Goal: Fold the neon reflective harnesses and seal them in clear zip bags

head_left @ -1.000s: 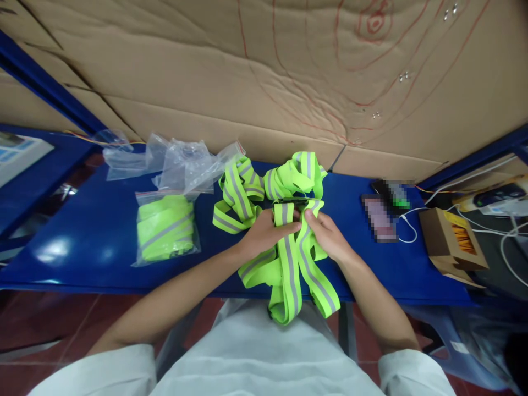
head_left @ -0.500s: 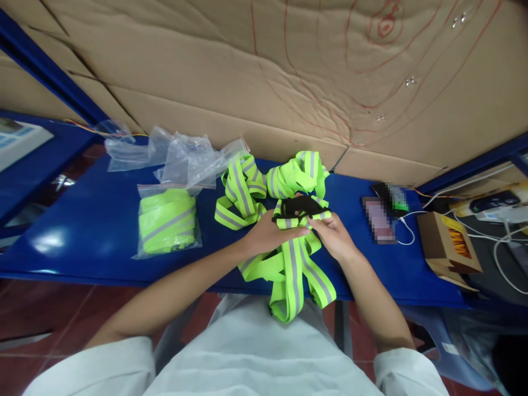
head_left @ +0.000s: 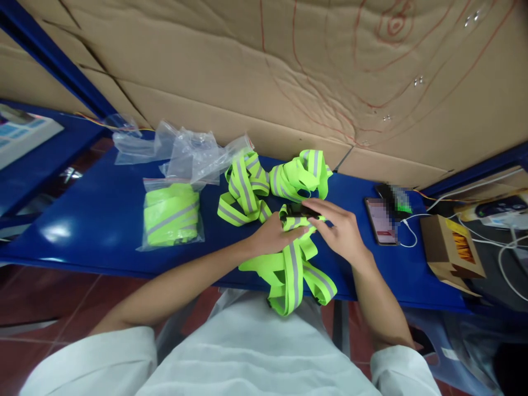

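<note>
Between my hands is a neon yellow reflective strap [head_left: 293, 269] with a grey stripe, partly gathered, its loops hanging over the table's front edge. A black part [head_left: 297, 209] shows at its top, mostly covered by fingers. My left hand [head_left: 275, 234] is closed around the gathered strap from the left, thumb on top. From the right, my right hand [head_left: 336, 225] grips the black part and strap with bent fingers. Just beyond lie a loose reflective strap [head_left: 246, 187] and a bundled one [head_left: 300, 175]. A clear bag with a folded yellow strap [head_left: 172, 215] sits to the left.
Clear plastic bags [head_left: 192, 151] lie at the back left of the blue table [head_left: 99, 231]. On the right are a phone [head_left: 381, 220], white cables and an open cardboard box [head_left: 447, 247]. A cardboard panel [head_left: 231, 71] rises along the back.
My right hand has moved up and over the black part, which is now more covered and folded in. The left hand keeps its hold on the strap. The view has shifted slightly.
</note>
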Tool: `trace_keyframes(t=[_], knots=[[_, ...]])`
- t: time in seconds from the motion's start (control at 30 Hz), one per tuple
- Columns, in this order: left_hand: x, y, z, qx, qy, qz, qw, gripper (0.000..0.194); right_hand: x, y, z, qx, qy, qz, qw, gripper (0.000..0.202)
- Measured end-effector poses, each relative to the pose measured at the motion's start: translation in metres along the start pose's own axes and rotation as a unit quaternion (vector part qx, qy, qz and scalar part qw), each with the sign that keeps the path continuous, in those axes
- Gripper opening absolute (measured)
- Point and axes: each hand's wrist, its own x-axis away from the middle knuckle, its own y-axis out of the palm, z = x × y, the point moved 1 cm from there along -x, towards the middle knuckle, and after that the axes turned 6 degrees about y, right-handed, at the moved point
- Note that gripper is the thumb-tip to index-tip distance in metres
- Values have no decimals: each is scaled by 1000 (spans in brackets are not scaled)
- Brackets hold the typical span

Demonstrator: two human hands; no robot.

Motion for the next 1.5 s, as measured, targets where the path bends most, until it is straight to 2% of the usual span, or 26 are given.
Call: trace_keyframes(t=[0.13,0.2,0.3,0.43,0.57,0.67,0.73,0.83,0.87,0.93,1.0,1.07,1.1,1.17,1.33,1.43,1.5], knots=[[-1,2,0,93,-72,-77,990,34,-5,-1,-6,36,66,88,993,29],[0,3,4,145,-100,-105,979,36,-9,-5,-7,26,92,100,990,39],[2,1,12,191,-104,-140,966,41,-17,-12,-6,-91,157,60,981,57],[4,-1,19,155,-78,-168,970,37,-22,-18,-5,-264,250,-28,931,56],[8,0,19,135,-62,-203,968,37,-19,-15,0,-314,280,-85,903,51],[11,1,15,130,-63,-214,966,36,-16,-4,13,-337,307,-121,882,45],[11,2,12,124,-59,-216,967,36,-16,4,21,-325,286,-95,896,41],[9,2,8,136,-72,-203,967,36,-14,8,27,-217,184,10,959,37],[8,2,7,137,-76,-196,968,37,-12,8,26,-176,143,21,974,34],[5,1,6,113,-66,-169,977,36,-7,7,21,-121,76,-23,990,35],[3,-1,6,61,-33,-151,986,34,-1,8,17,-94,40,-83,991,46],[2,-2,5,12,-3,-150,989,32,3,13,14,-77,35,-105,991,67],[1,-3,5,-2,3,-153,988,31,4,16,14,-74,38,-107,991,71],[1,-2,3,13,-23,-170,985,29,6,22,13,-83,41,-106,990,64],[1,2,-1,147,-152,-178,961,28,7,24,9,-110,65,-64,990,40],[2,3,-1,175,-185,-176,951,36,7,19,9,-129,85,-49,987,28],[3,3,1,178,-191,-172,950,39,6,17,10,-147,102,-40,983,27]])
